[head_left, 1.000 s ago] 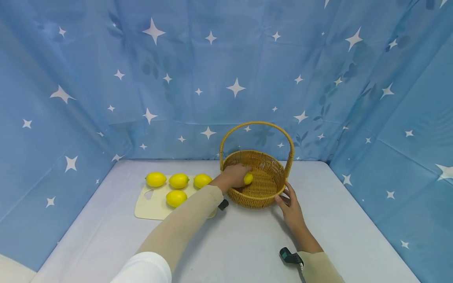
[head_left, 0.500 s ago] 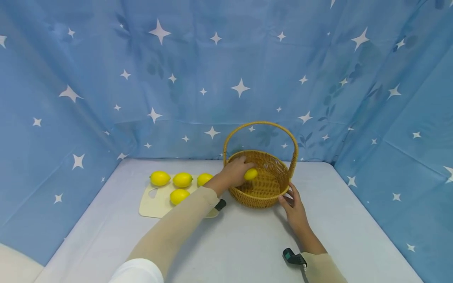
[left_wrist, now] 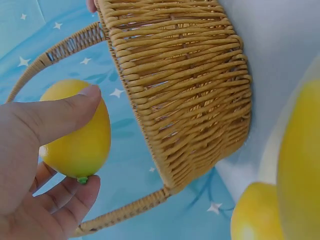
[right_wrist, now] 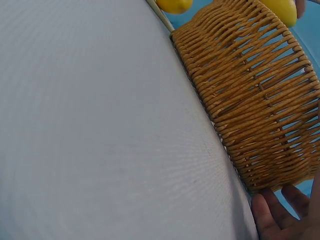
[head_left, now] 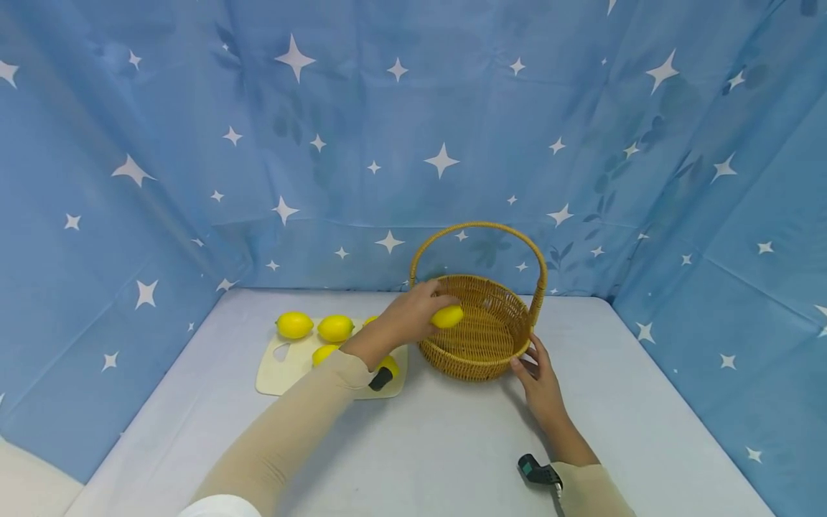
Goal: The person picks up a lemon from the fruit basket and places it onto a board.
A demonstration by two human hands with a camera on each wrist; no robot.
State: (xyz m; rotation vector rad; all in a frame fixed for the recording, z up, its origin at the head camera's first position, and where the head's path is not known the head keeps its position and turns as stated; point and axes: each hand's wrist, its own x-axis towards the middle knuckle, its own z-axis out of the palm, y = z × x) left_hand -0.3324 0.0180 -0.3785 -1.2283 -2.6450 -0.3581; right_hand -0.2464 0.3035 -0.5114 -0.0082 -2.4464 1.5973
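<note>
My left hand [head_left: 413,312] pinches a yellow lemon [head_left: 447,316] between thumb and fingers, over the left rim of the wicker basket [head_left: 474,370]. In the left wrist view the lemon [left_wrist: 75,130] has its green tip downward, beside the basket wall [left_wrist: 185,90]. My right hand [head_left: 539,384] holds the basket's right front side, thumb in front and fingers round the side. The right wrist view shows its fingertips [right_wrist: 270,207] at the woven wall. Several more lemons [head_left: 335,328] lie on a cream cutting board [head_left: 278,373] to the left, some partly hidden by my left arm.
The basket's tall arched handle [head_left: 478,224] rises above its opening, and the visible basket floor [head_left: 484,334] is bare weave. A white cloth covers the table [head_left: 439,445]. Blue star-patterned curtains [head_left: 362,108] stand behind and at both sides.
My left hand has lifted the lemon from inside the basket, up and leftward to its left rim. My right hand keeps its place on the basket. The head view has shifted slightly.
</note>
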